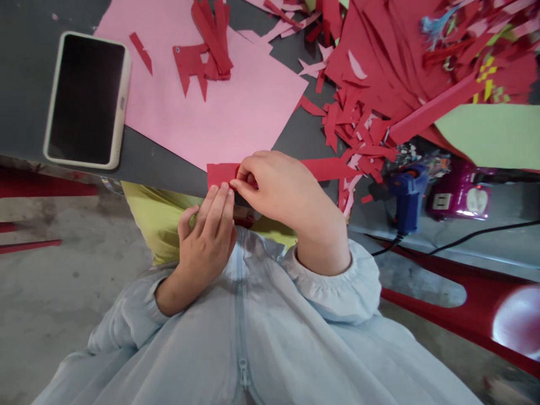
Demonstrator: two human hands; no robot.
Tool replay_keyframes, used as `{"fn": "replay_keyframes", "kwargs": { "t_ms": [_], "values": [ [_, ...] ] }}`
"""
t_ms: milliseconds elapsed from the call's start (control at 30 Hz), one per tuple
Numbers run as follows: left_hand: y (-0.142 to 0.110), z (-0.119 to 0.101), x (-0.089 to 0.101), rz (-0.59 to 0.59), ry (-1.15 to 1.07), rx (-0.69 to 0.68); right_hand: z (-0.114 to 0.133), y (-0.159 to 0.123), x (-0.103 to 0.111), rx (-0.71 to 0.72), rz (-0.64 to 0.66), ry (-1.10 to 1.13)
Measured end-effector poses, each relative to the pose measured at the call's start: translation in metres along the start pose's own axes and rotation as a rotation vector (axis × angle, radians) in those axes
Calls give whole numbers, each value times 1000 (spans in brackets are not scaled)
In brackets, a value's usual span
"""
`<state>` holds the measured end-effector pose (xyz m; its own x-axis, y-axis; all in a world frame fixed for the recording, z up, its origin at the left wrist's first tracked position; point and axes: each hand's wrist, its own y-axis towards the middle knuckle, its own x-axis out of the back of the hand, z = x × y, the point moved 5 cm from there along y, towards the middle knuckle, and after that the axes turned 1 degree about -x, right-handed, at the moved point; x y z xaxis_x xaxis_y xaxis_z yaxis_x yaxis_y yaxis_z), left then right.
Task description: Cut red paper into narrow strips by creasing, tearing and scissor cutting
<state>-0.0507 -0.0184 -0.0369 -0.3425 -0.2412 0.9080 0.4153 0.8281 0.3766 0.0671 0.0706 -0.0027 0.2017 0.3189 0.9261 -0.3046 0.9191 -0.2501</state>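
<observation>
A red paper strip [324, 167] lies along the near edge of the dark table [25, 84]. My right hand [287, 194] covers its middle and pinches it between thumb and fingers near its left end. My left hand [206, 230] sits just below, its fingers held together and stretched up, their tips pressing the strip's left end [219, 173]. Both wrists wear pale blue sleeves.
A phone [86, 100] lies screen-up at the table's left. A pink sheet [219, 95] with red cuttings sits behind the hands. A heap of red paper scraps [379, 73] fills the right. A blue glue gun [407, 194] and a purple device [462, 197] stand lower right.
</observation>
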Motion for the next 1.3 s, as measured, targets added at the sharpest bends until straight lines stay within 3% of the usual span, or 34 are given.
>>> {"fn": "replay_keyframes", "kwargs": {
  "t_ms": [300, 700, 967, 1300],
  "values": [
    [3, 1, 6, 8, -3, -6, -4, -8, 8, -24, -72, -39],
    [9, -1, 7, -59, 76, 11, -42, -37, 8, -140, -262, 62],
    [13, -6, 8, -33, 143, 26, -43, -31, 9, -204, -213, 31],
    [12, -6, 5, -31, 122, 59, -42, -27, 13, -166, -143, 23]
  ]
}}
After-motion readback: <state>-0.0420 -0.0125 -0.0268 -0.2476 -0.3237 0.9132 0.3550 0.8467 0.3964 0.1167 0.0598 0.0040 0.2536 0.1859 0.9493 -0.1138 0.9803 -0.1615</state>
